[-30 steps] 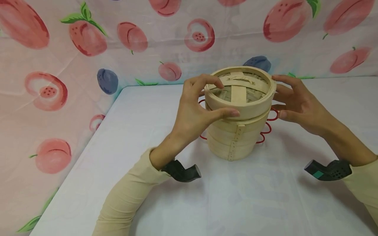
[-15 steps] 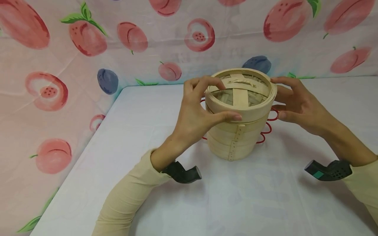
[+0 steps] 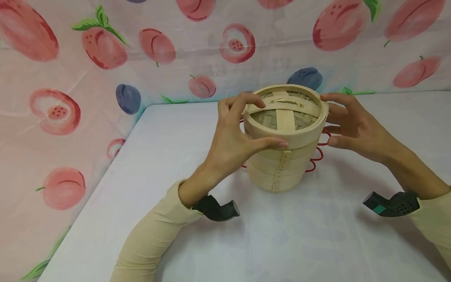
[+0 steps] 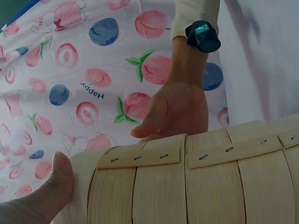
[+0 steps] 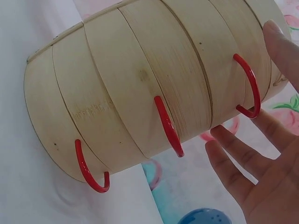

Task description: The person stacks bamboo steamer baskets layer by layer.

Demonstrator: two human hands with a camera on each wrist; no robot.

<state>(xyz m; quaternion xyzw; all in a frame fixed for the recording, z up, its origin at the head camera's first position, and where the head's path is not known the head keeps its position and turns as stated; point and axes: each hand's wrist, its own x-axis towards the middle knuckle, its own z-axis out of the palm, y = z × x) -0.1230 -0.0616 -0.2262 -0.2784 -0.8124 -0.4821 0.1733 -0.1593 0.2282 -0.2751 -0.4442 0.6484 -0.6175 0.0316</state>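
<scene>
A round bamboo steamer (image 3: pixel 262 172) of stacked tiers stands upright on the white table, its woven lid (image 3: pixel 286 117) seated on top. My left hand (image 3: pixel 230 137) grips the lid from the left, thumb across the front of its rim and index finger bent over the top edge. In the left wrist view that thumb (image 4: pixel 55 186) lies at the lid's end. On the right, my right hand (image 3: pixel 363 129) has its fingers spread, index fingertip at the lid's rim and thumb by an upper red handle (image 3: pixel 325 138). Further red handles (image 5: pixel 168 126) stick out from the tiers below.
Behind the steamer hangs a pink cloth (image 3: pixel 271 43) printed with peaches, close to the table's back edge. The white table (image 3: pixel 299 243) stretches in front. Black wrist devices (image 3: pixel 217 209) jut inward below both hands.
The left hand has lowered the front of the lid, and the gap between lid and top tier has closed. The right hand has stayed nearly in place.
</scene>
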